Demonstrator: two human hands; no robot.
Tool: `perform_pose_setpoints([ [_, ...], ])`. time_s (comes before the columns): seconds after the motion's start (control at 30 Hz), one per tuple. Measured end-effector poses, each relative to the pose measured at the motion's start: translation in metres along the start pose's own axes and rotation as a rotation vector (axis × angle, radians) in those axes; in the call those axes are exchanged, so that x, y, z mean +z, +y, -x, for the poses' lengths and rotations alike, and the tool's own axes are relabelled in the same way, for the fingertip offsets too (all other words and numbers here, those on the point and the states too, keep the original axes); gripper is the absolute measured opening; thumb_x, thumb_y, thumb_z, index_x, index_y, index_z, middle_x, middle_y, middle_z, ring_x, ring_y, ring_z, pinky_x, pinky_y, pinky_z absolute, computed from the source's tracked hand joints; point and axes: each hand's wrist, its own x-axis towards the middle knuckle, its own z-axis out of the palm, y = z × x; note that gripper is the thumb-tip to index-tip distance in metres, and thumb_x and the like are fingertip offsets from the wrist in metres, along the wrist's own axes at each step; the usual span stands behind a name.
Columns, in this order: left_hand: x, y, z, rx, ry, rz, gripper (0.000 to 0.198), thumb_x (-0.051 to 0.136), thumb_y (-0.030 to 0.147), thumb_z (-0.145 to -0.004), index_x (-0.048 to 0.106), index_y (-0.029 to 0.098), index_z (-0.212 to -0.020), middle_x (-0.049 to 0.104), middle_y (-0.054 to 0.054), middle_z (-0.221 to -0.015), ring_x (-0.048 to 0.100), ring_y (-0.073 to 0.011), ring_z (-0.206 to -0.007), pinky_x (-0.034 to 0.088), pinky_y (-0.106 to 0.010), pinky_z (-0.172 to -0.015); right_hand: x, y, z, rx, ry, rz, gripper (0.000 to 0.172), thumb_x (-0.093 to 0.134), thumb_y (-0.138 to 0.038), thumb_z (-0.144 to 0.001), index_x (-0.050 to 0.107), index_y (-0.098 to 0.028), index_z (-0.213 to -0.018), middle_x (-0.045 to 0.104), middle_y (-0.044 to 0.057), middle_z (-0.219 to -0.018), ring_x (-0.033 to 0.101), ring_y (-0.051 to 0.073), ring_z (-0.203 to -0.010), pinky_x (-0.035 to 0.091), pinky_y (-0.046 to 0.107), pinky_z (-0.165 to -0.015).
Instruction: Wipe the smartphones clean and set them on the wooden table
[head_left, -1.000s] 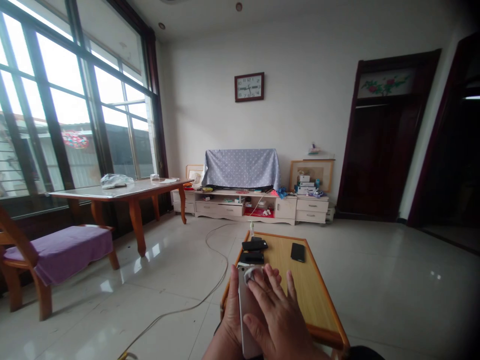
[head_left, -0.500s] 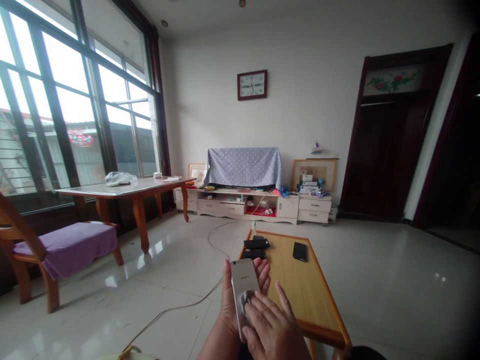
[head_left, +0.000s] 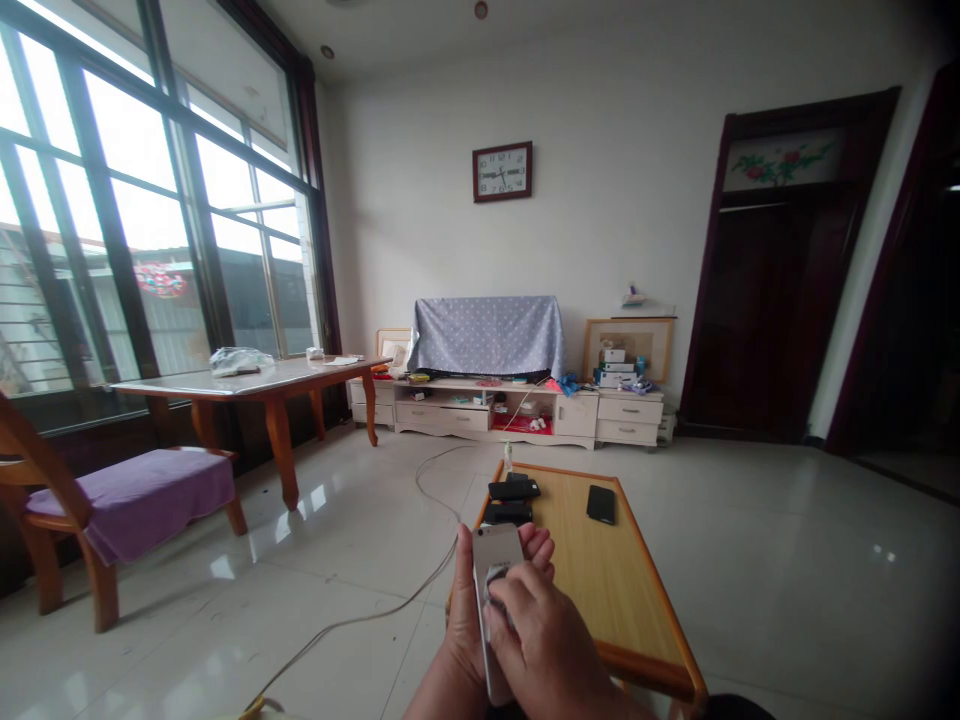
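Back side up, a pale gold smartphone (head_left: 496,541) lies in my left hand (head_left: 463,625), the thumb along its left edge and the fingers curled round its right edge. My right hand (head_left: 544,630) is over the phone's back, its fingers bent and pinching a small grey cloth (head_left: 493,580) against the surface. The lower part of the back is covered by that hand. Just beyond my hands, black phones (head_left: 514,489) lie at the left side of a small wooden table (head_left: 592,580). One more black phone (head_left: 601,505) rests alone towards its right edge.
A small clear bottle (head_left: 508,457) stands at the table's far left corner. A cable (head_left: 360,617) runs across the tiled floor on the left. Further off are a chair with a purple cloth (head_left: 161,490), a larger table (head_left: 300,376) and a low white cabinet (head_left: 442,414).
My right hand's fingers have gone from stretched flat on the cloth to bent and pinched. The phone and both hands have shifted slightly right, and the cloth sits a little higher on the phone.
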Motion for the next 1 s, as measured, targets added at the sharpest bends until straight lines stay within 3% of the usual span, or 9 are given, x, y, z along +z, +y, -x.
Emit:
perform_pose_setpoints([
  [0.1, 0.000, 0.002, 0.001, 0.021, 0.025, 0.021, 0.090, 0.045, 0.078, -0.090, 0.054, 0.004, -0.142, 0.059, -0.020, -0.146, 0.041, -0.0312, -0.148, 0.026, -0.043, -0.126, 0.003, 0.001, 0.004, -0.050, 0.005, 0.012, 0.018, 0.046, -0.019, -0.099, 0.061, -0.026, -0.093, 0.063, 0.002, -0.092, 0.063, 0.020, -0.079, 0.053, 0.034, -0.074],
  [0.17, 0.004, -0.001, 0.004, -0.012, 0.010, 0.048, 0.089, 0.043, 0.079, -0.091, 0.057, 0.006, -0.139, 0.059, -0.019, -0.146, 0.040, -0.0301, -0.149, 0.027, -0.040, -0.125, 0.001, 0.008, -0.003, 0.015, 0.073, 0.038, 0.019, 0.045, -0.017, -0.099, 0.061, -0.026, -0.095, 0.064, 0.003, -0.093, 0.064, 0.020, -0.081, 0.054, 0.034, -0.075],
  [0.27, 0.010, -0.008, 0.005, -0.106, -0.047, 0.048, 0.089, 0.039, 0.085, -0.087, 0.061, 0.014, -0.137, 0.061, -0.015, -0.144, 0.038, -0.0324, -0.150, 0.026, -0.045, -0.125, -0.005, 0.012, -0.020, 0.113, 0.151, 0.044, 0.016, 0.048, -0.017, -0.099, 0.061, -0.025, -0.103, 0.065, 0.004, -0.095, 0.065, 0.022, -0.087, 0.055, 0.035, -0.078],
  [0.5, 0.006, -0.014, -0.001, -0.015, -0.035, -0.094, 0.082, 0.034, 0.080, -0.092, 0.064, 0.018, -0.134, 0.060, -0.013, -0.146, 0.043, -0.0332, -0.146, 0.031, -0.045, -0.123, -0.010, -0.004, -0.031, 0.088, 0.079, 0.024, 0.015, 0.053, -0.018, -0.098, 0.064, -0.026, -0.092, 0.064, 0.004, -0.092, 0.064, 0.021, -0.081, 0.054, 0.035, -0.078],
  [0.77, 0.020, -0.011, 0.008, -0.054, -0.038, 0.004, 0.085, 0.037, 0.082, -0.090, 0.057, 0.016, -0.141, 0.061, -0.014, -0.145, 0.039, -0.0325, -0.149, 0.031, -0.045, -0.122, -0.021, 0.021, -0.049, 0.178, 0.113, -0.042, 0.018, 0.049, -0.016, -0.099, 0.063, -0.025, -0.095, 0.060, 0.002, -0.093, 0.063, 0.019, -0.082, 0.050, 0.032, -0.076],
  [0.9, 0.015, -0.011, -0.001, -0.077, -0.009, 0.049, 0.085, 0.043, 0.082, -0.089, 0.060, 0.013, -0.135, 0.063, -0.016, -0.142, 0.042, -0.0295, -0.147, 0.032, -0.040, -0.123, -0.011, 0.003, -0.038, 0.161, 0.059, -0.031, 0.016, 0.051, -0.014, -0.096, 0.061, -0.025, -0.090, 0.062, 0.003, -0.095, 0.062, 0.020, -0.084, 0.050, 0.035, -0.081],
  [1.0, 0.008, 0.001, -0.005, 0.000, 0.032, 0.043, 0.085, 0.044, 0.077, -0.092, 0.056, 0.007, -0.139, 0.060, -0.018, -0.145, 0.044, -0.0267, -0.146, 0.033, -0.036, -0.122, -0.002, -0.005, -0.014, 0.069, -0.021, -0.045, 0.018, 0.049, -0.013, -0.095, 0.059, -0.024, -0.085, 0.061, 0.003, -0.094, 0.062, 0.020, -0.084, 0.051, 0.034, -0.081],
])
